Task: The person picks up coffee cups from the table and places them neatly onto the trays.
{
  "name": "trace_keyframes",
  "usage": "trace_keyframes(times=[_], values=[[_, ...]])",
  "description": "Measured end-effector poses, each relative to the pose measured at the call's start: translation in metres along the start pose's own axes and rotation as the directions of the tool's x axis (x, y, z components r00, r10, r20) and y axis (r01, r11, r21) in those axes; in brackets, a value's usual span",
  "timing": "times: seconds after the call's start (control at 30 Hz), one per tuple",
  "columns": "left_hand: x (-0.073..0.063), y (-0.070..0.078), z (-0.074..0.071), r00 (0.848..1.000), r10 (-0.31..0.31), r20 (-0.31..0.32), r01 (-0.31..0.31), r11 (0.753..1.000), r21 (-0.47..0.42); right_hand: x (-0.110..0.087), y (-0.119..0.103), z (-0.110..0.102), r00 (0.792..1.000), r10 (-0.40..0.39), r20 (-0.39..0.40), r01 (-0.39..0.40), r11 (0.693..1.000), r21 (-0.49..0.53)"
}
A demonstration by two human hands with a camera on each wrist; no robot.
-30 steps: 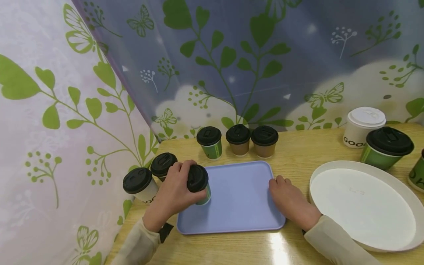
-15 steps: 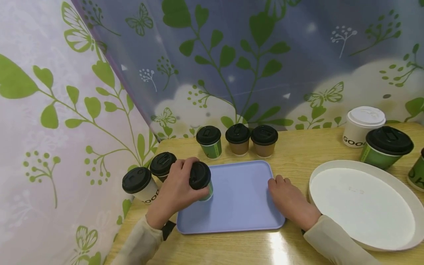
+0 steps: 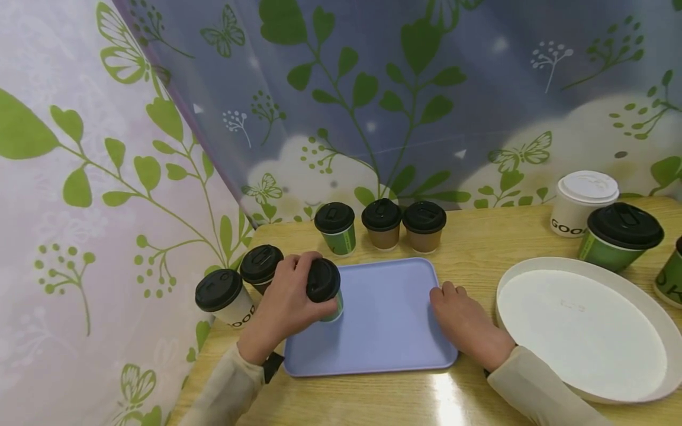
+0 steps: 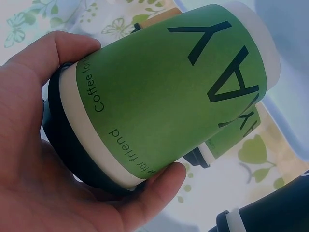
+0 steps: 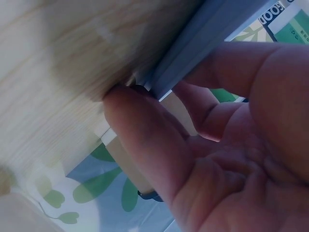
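Note:
My left hand (image 3: 285,307) grips a green paper coffee cup (image 4: 169,96) by its black lid (image 3: 323,279), fingers and thumb round the lid's rim. The cup is upright over the left part of a lavender tray (image 3: 389,325); I cannot tell whether its base touches the tray. At the tray's right edge, my right hand (image 3: 466,319) holds the rim, with fingers curled about it in the right wrist view. Just left of my left hand stand a white cup (image 3: 229,299) and a dark cup (image 3: 262,266), both black-lidded, the dark one partly hidden.
Behind the tray stand a green cup (image 3: 335,228) and two brown cups (image 3: 382,225), (image 3: 424,226). A round white tray (image 3: 586,331) lies right of my right hand. Beyond it are a white-lidded cup (image 3: 583,204) and large green cups (image 3: 620,236). Patterned cloth hangs behind the wooden table.
My left hand and the green cup have shifted slightly right and away from me over the tray, mostly in the first half second. The right hand stays at the tray's edge.

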State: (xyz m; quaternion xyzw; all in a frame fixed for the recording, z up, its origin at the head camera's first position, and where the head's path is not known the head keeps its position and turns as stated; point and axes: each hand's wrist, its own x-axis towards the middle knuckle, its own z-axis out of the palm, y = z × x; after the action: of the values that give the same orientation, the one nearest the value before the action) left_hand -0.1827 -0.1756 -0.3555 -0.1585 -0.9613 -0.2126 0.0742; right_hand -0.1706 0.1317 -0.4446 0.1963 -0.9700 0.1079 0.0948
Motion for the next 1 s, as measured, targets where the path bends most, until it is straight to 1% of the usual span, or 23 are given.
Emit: trace_keyframes(times=[0.17,0.3,0.43,0.6,0.77,1.0], values=[[-0.001,0.002,0.002,1.000,0.006,0.010,-0.006,1.000,0.002,0.001,-0.001,-0.001,1.000,0.012,0.025,-0.012,1.000,0.005],[-0.004,0.003,0.003,1.000,0.003,0.026,-0.003,1.000,0.004,0.000,-0.001,-0.001,1.000,0.002,0.016,-0.002,1.000,0.006],[-0.005,-0.001,0.002,1.000,-0.012,0.019,0.012,1.000,0.015,0.000,-0.001,0.001,1.000,-0.004,0.003,0.004,1.000,-0.004],[-0.008,-0.008,0.001,0.999,-0.039,0.013,0.039,0.999,0.012,0.000,0.000,0.003,1.000,-0.004,0.007,0.004,1.000,0.004],[-0.011,-0.013,0.001,0.999,-0.038,0.016,0.038,0.999,0.008,0.000,-0.001,0.000,1.000,0.004,0.026,-0.004,1.000,0.011],[-0.010,-0.016,0.000,0.999,-0.041,0.014,0.041,0.999,0.002,0.001,-0.001,-0.001,1.000,0.000,0.016,0.000,1.000,0.000]])
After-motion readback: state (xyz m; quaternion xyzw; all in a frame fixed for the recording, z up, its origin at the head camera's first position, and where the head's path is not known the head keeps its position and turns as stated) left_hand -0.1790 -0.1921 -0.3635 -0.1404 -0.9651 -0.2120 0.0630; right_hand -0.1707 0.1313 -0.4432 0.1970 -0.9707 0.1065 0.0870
